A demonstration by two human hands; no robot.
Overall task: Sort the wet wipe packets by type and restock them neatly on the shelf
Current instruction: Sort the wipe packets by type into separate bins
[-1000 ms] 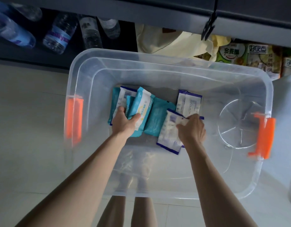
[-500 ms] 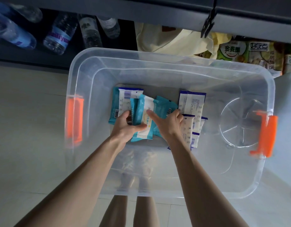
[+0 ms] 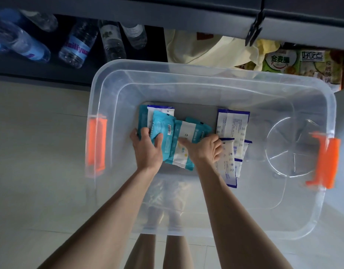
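Note:
Both my hands reach into a clear plastic bin [image 3: 117, 90] with orange handles. Teal wet wipe packets [image 3: 183, 133] lie bunched at the bin's left centre. White packets with dark blue edges [image 3: 233, 123] lie to their right. My left hand [image 3: 148, 150] grips a stack of teal packets [image 3: 160, 125], thumb on top and fingers curled round its left edge. My right hand [image 3: 203, 150] holds another teal packet by its right side, thumb lying across its face. Part of the white packets is hidden under my right hand.
A dark shelf edge [image 3: 167, 10] runs across the top. Under it stand water bottles [image 3: 76, 47] at the left, a cream cloth bag [image 3: 212, 49] in the middle and snack packs [image 3: 295, 61] at the right. The bin stands on a pale tiled floor [image 3: 41, 152].
My right hand left the white packets and moved left onto a teal packet. My left hand has gathered the teal packets into a tighter stack.

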